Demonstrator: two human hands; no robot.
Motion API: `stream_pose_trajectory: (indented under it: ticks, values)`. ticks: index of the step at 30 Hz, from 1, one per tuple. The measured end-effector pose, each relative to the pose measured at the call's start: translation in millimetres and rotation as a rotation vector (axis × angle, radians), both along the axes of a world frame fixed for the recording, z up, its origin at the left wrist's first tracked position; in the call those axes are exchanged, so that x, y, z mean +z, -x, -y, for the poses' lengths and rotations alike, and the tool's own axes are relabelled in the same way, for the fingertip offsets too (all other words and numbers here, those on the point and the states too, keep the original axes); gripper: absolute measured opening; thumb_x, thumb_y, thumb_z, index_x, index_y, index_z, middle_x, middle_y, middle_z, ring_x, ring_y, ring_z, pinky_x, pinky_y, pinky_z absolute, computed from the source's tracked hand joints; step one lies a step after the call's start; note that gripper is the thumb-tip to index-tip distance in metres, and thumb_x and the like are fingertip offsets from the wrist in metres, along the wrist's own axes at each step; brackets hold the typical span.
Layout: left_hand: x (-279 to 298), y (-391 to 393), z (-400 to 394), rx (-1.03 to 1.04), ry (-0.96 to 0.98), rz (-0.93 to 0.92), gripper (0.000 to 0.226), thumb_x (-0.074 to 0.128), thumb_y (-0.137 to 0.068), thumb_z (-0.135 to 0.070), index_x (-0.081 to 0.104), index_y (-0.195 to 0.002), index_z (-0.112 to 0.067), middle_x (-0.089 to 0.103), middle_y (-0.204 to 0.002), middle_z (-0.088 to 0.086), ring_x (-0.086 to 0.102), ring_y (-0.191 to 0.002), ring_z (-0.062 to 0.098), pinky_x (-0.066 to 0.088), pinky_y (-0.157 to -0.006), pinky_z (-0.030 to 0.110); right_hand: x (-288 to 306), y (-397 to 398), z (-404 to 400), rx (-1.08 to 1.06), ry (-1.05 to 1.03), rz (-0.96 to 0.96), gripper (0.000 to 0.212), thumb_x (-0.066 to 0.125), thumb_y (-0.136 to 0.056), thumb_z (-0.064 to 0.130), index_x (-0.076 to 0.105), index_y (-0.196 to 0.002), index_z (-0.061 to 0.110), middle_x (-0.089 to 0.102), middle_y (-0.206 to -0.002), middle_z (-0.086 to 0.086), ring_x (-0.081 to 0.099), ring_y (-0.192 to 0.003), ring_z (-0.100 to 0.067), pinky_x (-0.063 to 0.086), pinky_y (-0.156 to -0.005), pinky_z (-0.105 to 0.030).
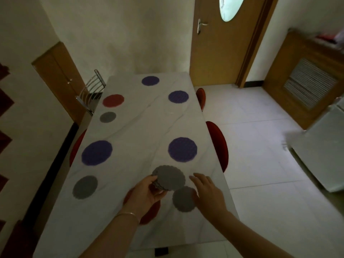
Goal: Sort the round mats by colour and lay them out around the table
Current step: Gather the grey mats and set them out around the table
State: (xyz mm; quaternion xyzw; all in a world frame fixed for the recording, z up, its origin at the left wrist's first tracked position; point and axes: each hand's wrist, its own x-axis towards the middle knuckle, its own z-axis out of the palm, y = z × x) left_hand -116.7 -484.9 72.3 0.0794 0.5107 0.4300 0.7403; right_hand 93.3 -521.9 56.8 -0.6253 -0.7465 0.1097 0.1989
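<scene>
At lower centre of the frame, grey mats point(170, 177) are gripped by the left hand point(147, 192) over the table point(137, 131), while a lone grey mat point(184, 199) is touched by the right hand point(207, 190), its fingers point(197, 180) relaxed.

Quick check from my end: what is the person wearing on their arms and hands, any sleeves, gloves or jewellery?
Both forearms are bare, with no sleeves in view. The left hand and right hand wear no gloves. A thin gold-coloured metal bangle circles the left wrist; no ring or watch can be made out.
</scene>
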Motion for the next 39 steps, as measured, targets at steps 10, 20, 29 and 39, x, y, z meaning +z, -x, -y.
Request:
stream_pose_trajectory:
  ticks: [10, 20, 29, 39]
  values:
    - [17, -107, -44, -0.218, -0.065, 0.054, 0.027, 0.059, -0.087, -0.016, 0.066, -0.111, -0.004, 0.072, -0.096, 0.022, 0.072, -0.075, 0.03, 0.057, -0.062, 0.037, 59, -49, -39, 0.08, 0.006, -0.221, 0.04, 0.063, -0.083, 0.042, 0.049, -0.119, 0.03, 0.055, -0.126, -0.002, 0.055, -0.11, -0.017, 0.05, -0.095, -0.035]
    - [34, -239, -99, -0.075, -0.054, 0.073, 0.044, 0.067, -0.069, -0.012, 0.063, -0.111, -0.001, 0.073, -0.094, 0.024, 0.072, -0.08, 0.034, 0.058, -0.061, 0.038, 87, -190, -130, 0.166, 0.251, -0.262, 0.026, 0.069, -0.082, 0.027, 0.066, -0.106, 0.016, 0.069, -0.101, -0.006, 0.065, -0.088, -0.017, 0.053, -0.086, -0.027]
    - [51, -308, -151, 0.165, -0.112, 0.03, 0.042, 0.066, -0.068, -0.006, 0.066, -0.11, -0.007, 0.067, -0.107, 0.026, 0.072, -0.085, 0.038, 0.058, -0.065, 0.044, 101, -270, -215, 0.344, 0.226, -0.282, 0.024, 0.06, -0.087, 0.016, 0.065, -0.109, 0.02, 0.07, -0.1, -0.003, 0.064, -0.084, -0.013, 0.049, -0.071, -0.016]
    - [23, -301, -246, 0.37, -0.131, 0.107, 0.026, 0.055, -0.084, -0.004, 0.066, -0.107, -0.008, 0.063, -0.11, 0.025, 0.066, -0.091, 0.039, 0.059, -0.058, 0.04, 72, -253, -332, 0.379, 0.161, -0.095, 0.019, 0.058, -0.085, 0.022, 0.06, -0.102, 0.029, 0.063, -0.095, 0.005, 0.058, -0.075, -0.009, 0.049, -0.065, -0.018]
